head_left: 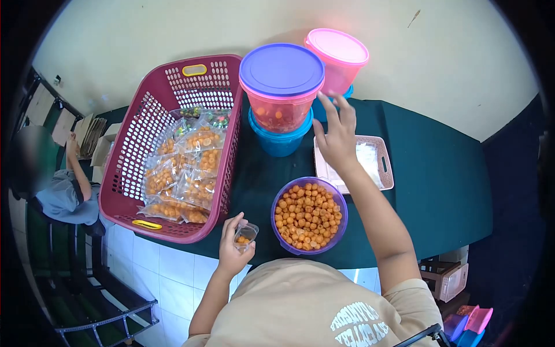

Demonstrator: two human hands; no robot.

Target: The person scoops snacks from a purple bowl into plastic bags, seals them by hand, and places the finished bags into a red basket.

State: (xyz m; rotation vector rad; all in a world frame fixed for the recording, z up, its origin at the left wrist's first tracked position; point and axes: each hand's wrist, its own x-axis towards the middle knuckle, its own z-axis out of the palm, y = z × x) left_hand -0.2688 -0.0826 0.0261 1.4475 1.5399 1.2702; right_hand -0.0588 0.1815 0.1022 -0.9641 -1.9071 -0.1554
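My left hand (233,248) grips a small clear plastic cup (246,233) with a few orange snack balls in it, near the front table edge. My right hand (337,134) is raised with thumb and fingers apart and nothing visible in it, close to the stacked tubs. Below its wrist lies a pale pink tray (388,184) with clear plastic bags (367,160) in it. Between my arms stands a purple bowl (343,232) full of round orange snack balls (308,216).
A maroon laundry basket (124,168) holds several filled snack bags (199,165). Behind the bowl stand a pink tub with a purple lid (281,69) on a blue tub (280,143), and another pink-lidded tub (341,55). At far left is another person (69,196).
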